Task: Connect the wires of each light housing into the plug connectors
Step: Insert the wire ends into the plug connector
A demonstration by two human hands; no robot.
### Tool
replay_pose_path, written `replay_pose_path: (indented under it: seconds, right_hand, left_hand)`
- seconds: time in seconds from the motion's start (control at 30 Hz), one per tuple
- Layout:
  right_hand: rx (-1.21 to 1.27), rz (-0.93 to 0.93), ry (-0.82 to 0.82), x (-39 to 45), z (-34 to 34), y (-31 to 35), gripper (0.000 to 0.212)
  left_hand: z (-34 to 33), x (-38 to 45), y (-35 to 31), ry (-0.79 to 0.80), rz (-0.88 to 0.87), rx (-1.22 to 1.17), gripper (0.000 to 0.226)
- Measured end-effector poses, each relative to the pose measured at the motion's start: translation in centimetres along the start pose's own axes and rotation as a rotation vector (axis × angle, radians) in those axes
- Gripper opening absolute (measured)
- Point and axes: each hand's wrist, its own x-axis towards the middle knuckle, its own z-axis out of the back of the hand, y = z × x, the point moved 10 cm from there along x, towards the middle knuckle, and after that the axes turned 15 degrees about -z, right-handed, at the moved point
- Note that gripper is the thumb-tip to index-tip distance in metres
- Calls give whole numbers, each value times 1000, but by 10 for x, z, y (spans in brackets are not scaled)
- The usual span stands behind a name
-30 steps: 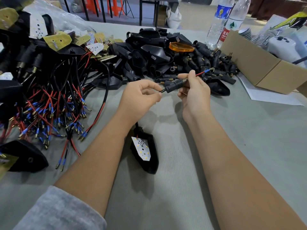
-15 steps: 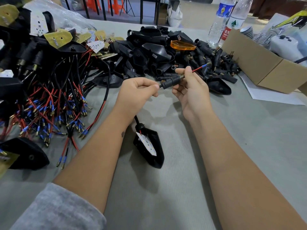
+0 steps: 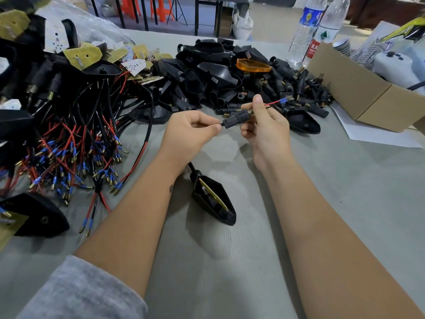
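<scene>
Tipped further onto its edge since a moment ago, the light housing (image 3: 213,200) lies on the table (image 3: 345,203) under the wrists. Left hand (image 3: 188,134) pinches the black wire at the plug connector (image 3: 236,116); right hand (image 3: 266,127) grips that connector, red wire (image 3: 272,103) poking past its fingers.

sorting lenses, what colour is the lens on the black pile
Orange lens, clearest in the head view.

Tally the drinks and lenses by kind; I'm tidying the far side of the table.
Plastic bottles: 2
Orange lens: 1
Cardboard box: 1
Total: 4
</scene>
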Motion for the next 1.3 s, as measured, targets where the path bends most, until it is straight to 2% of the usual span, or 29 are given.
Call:
replay_pose_path:
  seconds: [0.17, 0.37, 0.47, 0.53, 0.57, 0.87, 1.13, 1.3]
  right_hand:
    - [16, -12, 86, -1, -8, 1, 31]
    - [-34, -41, 201, -4, -23, -4, 42]
    - [-11, -34, 261, -8, -33, -4, 25]
    - [-13, -36, 269, -8, -36, -5, 7]
    - [-14, -42, 263, -7, -35, -6, 6]
    - [-1, -88, 221, -5, -30, -9, 18]
    - [-50, -93, 251, -6, -33, -11, 4]
    - [9, -109, 232, -3, -29, -12, 15]
  left_hand:
    - [1, 0, 3, 0, 33, -38, 16]
    - [3, 0, 5, -26, 50, -93, 11]
    - [5, 0, 3, -59, 39, -53, 14]
    - [6, 0, 3, -66, 41, -49, 17]
    - [6, 1, 2, -61, 37, -43, 18]
    - [3, 1, -5, -46, 9, -67, 21]
    - [3, 1, 2, -48, 21, -76, 22]
    - [-2, 1, 3, 0, 26, -25, 17]
